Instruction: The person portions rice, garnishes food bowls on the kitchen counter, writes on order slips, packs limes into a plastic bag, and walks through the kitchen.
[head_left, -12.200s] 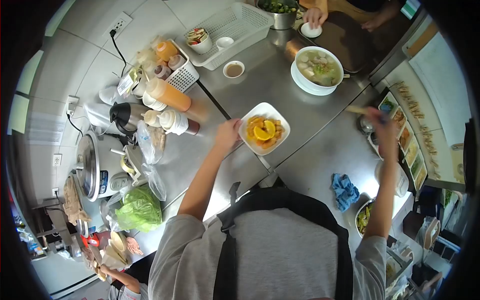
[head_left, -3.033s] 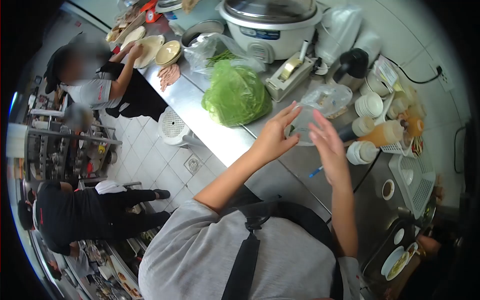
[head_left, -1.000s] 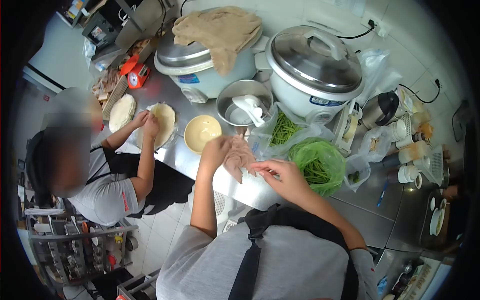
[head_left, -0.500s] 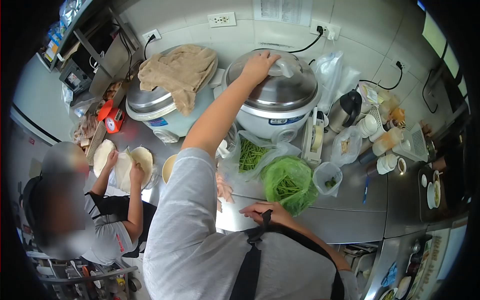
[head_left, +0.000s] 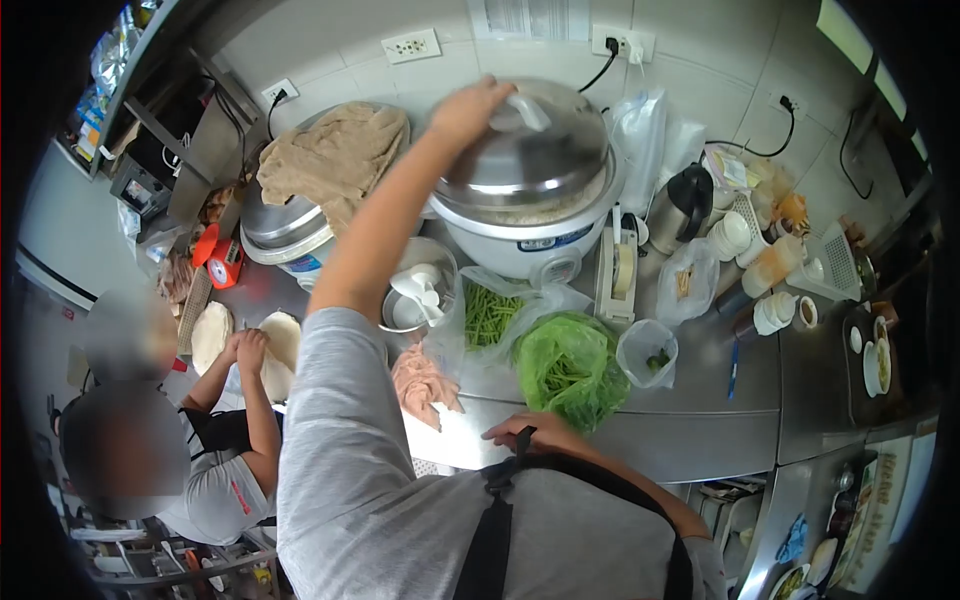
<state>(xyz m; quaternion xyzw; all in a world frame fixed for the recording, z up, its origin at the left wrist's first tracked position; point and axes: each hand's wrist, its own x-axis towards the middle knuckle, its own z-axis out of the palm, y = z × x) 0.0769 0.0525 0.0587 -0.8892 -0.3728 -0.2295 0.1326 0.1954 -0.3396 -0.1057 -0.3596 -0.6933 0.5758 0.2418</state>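
Note:
My left hand (head_left: 472,108) is closed on the handle of a shiny metal rice cooker lid (head_left: 530,160). The lid is tilted up off the white rice cooker (head_left: 490,238), and a strip of pale rice (head_left: 572,210) shows beneath its right edge. Near my chest, my right hand (head_left: 545,434) holds nothing visible, its fingers stretched out to the left and partly behind a black strap. Closest to that hand is a green plastic bag (head_left: 570,365) of leafy greens. A clear bag of green beans (head_left: 492,312) lies between this bag and the cooker.
A second cooker (head_left: 285,225) bears a brown towel (head_left: 335,155). Left of me, a co-worker (head_left: 215,450) handles round flat dough sheets (head_left: 212,340). A metal pot (head_left: 405,308) with white scoops, a pink cloth (head_left: 425,380), a tape dispenser (head_left: 622,265) and a thermos jug (head_left: 682,210) stand around.
My left hand has raised the lid and shifted left, exposing rice inside the cooker. The pot with scoops has come into fuller view. The co-worker's hands have come together.

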